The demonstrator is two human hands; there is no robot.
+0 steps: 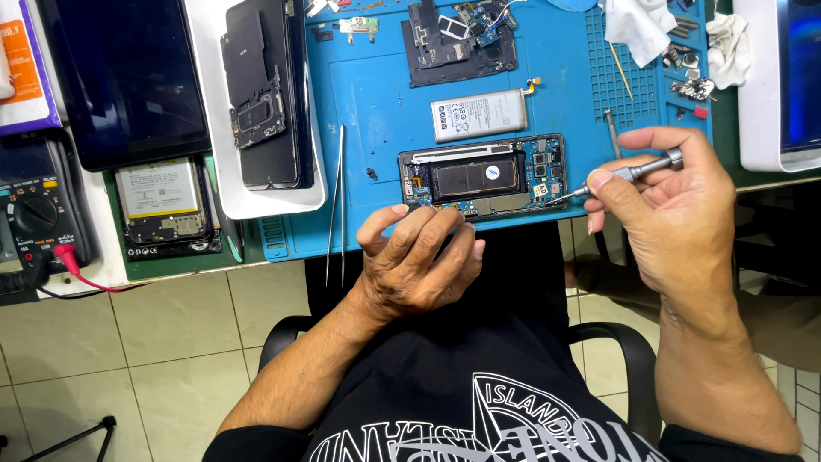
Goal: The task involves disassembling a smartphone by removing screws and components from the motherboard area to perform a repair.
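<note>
Resting at the near edge of the blue rubber work mat (376,111), the opened black smartphone chassis (481,176) lies flat, its insides up for access. The left hand (416,261) steadies its near edge, fingers curled and holding nothing. The right hand (676,205), at three o'clock, pinches a slim grey metal screwdriver (629,174), tip at the chassis corner. A grey rectangular battery (480,114) with a printed label lies at twelve o'clock, steel tweezers (336,201) at nine.
</note>
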